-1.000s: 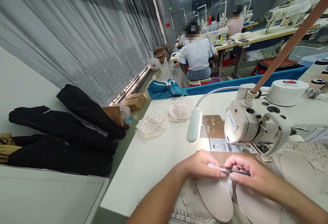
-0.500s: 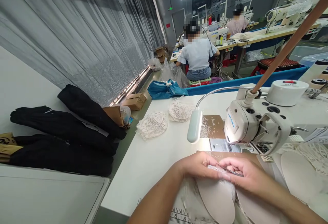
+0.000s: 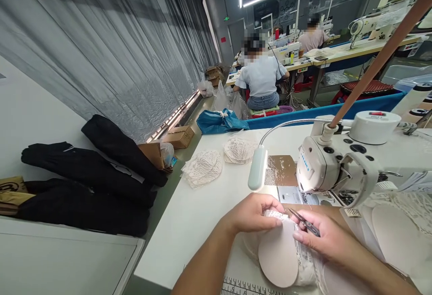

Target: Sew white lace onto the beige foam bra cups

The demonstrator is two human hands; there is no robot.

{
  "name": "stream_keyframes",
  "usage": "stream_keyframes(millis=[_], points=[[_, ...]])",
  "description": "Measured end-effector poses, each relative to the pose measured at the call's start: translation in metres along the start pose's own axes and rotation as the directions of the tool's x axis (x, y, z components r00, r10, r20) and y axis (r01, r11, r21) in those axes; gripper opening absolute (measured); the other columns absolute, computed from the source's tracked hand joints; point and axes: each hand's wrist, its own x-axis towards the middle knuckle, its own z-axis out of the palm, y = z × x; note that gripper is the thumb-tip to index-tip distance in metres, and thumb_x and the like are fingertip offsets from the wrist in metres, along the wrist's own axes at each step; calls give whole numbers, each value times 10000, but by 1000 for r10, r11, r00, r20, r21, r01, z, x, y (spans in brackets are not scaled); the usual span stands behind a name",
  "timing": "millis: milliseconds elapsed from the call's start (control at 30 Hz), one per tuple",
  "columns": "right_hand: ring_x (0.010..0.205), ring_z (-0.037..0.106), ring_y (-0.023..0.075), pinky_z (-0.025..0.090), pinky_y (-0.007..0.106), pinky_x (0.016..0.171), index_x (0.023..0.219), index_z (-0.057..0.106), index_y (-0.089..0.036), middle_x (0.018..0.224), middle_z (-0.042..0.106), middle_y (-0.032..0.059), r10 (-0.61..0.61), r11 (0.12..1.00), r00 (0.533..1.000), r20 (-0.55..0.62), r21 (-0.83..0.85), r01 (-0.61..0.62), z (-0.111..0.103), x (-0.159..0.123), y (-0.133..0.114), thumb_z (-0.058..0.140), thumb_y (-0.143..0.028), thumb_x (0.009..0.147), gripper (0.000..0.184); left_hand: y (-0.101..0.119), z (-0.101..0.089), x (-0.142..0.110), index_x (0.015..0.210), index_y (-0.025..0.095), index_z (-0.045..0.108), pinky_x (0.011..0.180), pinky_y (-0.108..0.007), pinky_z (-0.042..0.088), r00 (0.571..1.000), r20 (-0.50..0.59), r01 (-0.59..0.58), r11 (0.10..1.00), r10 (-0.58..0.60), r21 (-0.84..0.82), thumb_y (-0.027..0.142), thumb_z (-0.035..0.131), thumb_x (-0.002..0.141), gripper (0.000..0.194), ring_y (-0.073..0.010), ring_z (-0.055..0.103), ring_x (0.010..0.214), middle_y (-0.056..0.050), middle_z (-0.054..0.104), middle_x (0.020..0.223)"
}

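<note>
My left hand point(image 3: 256, 216) pinches the upper edge of a beige bra cup point(image 3: 279, 254) with white lace along its edge, thumb on top. In my right hand point(image 3: 320, 236) is a pair of small dark thread snips point(image 3: 309, 227), their tips pointing toward the lace edge near my left fingertips. The right thumb lies close to the cup's right side, where lace point(image 3: 305, 263) hangs down. Both hands are just in front of the sewing machine point(image 3: 317, 164), over the white table point(image 3: 189, 223). More pale pieces lie under my right forearm, partly hidden.
Two lace stacks point(image 3: 202, 168) lie at the table's far left. A lamp point(image 3: 257, 169) on a bendy neck hangs beside the machine head. Beige cups and lace point(image 3: 393, 227) lie at right. Ruler marks point(image 3: 241, 284) run along the front. A person point(image 3: 261, 79) sits beyond.
My hands have drawn apart, the right moving slightly away with the snips now more visible. The cup has turned more upright, showing its lace on the right side.
</note>
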Motion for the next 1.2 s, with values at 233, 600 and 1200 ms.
stream_keyframes(millis=[233,600,1200], points=[[684,488,195,421,301,608,738,581,-230,697,529,1,-25,999,999,42,-32,26,-3,-4,-2,499,-519,877,331,-5,15,6,1029,163,675,608,-209,359,999,-11,52,994,-53,-94,359,798,691,409,-107,465,691,5,559,813],[718,615,212,524,320,672,1201,610,-226,830,656,49,127,964,988,-90,244,-102,-6,-10,10,469,-641,879,544,-3,22,11,834,123,745,636,-248,387,993,-18,104,960,-113,-261,479,807,663,400,-124,497,665,-7,598,693],[801,645,235,537,355,710,862,667,-213,849,660,59,-42,999,999,-8,20,42,-8,-4,12,538,-533,870,345,-1,26,13,666,116,655,531,-255,175,987,43,163,961,-157,-224,531,798,638,439,-82,296,586,50,364,577]])
